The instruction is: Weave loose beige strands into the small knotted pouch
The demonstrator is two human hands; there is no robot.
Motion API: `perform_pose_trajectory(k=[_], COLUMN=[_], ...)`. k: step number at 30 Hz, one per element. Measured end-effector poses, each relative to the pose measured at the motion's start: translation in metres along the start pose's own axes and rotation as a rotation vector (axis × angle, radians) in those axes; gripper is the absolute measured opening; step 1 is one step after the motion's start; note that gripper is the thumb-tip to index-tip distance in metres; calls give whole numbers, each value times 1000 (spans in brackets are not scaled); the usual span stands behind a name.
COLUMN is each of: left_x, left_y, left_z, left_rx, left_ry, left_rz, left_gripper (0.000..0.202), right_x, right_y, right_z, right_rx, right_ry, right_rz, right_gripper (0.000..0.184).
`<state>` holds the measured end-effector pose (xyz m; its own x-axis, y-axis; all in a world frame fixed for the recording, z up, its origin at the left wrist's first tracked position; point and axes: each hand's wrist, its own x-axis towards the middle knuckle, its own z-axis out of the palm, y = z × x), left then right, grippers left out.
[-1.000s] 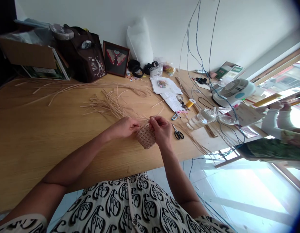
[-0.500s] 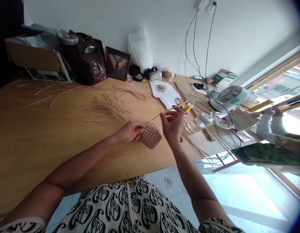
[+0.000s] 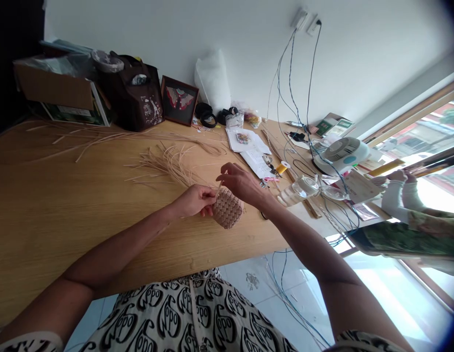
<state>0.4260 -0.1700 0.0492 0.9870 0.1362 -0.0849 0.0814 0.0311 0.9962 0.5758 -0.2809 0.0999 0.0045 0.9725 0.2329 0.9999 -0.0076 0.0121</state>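
My left hand [image 3: 196,200] is closed on the rim of a small woven beige basket [image 3: 227,209], holding it just above the wooden table [image 3: 65,205]. My right hand [image 3: 241,183] reaches over the basket's top, its fingers pinching a thin rattan strand [image 3: 218,189] that rises from the weave. More loose rattan strands [image 3: 168,164] fan out on the table just behind my hands.
A cardboard box [image 3: 61,93], dark bag [image 3: 135,95], framed picture [image 3: 179,100] and white plastic bag [image 3: 212,80] line the wall. Papers [image 3: 249,144], a yellow spool [image 3: 283,167], a clear glass vessel [image 3: 298,189], a white fan [image 3: 340,154] and hanging cables [image 3: 285,98] crowd the right. Another person's arms [image 3: 399,195] show at far right.
My right hand pulled a strand up and out to the right, then came back left over the basket. My left hand kept hold of the basket.
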Motion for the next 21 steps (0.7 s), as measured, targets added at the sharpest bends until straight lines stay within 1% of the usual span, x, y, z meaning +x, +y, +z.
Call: perform_pose_trajectory(k=[1,3,5,9,11,13,15,17,19,21], left_x=[0,-1,-1,-2,-1,0,1,3,5,6], left_y=[1,3,5,7,5,3,-1,-4,-7,-8], left_z=[-1,-2,-3,-3,-2,0,2,3,3,3], left_rx=[-4,-6,-10,-28,-49,-100,-165,-210,-224,-232], left_ry=[-9,-5,14,63,83,110,140,168,185,204], left_rz=[-24,-70,-105,-147,-149,-140,-127,-105,-67,-22], left_gripper=[16,14,13,10,9,9,8,7,8,12], right_x=[0,-1,-6,-14,-15,-12,-6,2,8,10], right_y=[4,8,4,-24,-38,-48,-50,-46,-37,-27], right_z=[1,-2,-12,-37,-47,-54,-56,-52,-42,-28], right_rx=[9,-22,-102,-214,-211,-175,-87,70,284,524], right_ry=[-12,-4,13,-64,-103,-151,-216,-288,-344,-358], right_rz=[-12,-6,32,134,174,205,226,264,354,488], right_gripper=[22,24,26,23,23,21,18,17,18,19])
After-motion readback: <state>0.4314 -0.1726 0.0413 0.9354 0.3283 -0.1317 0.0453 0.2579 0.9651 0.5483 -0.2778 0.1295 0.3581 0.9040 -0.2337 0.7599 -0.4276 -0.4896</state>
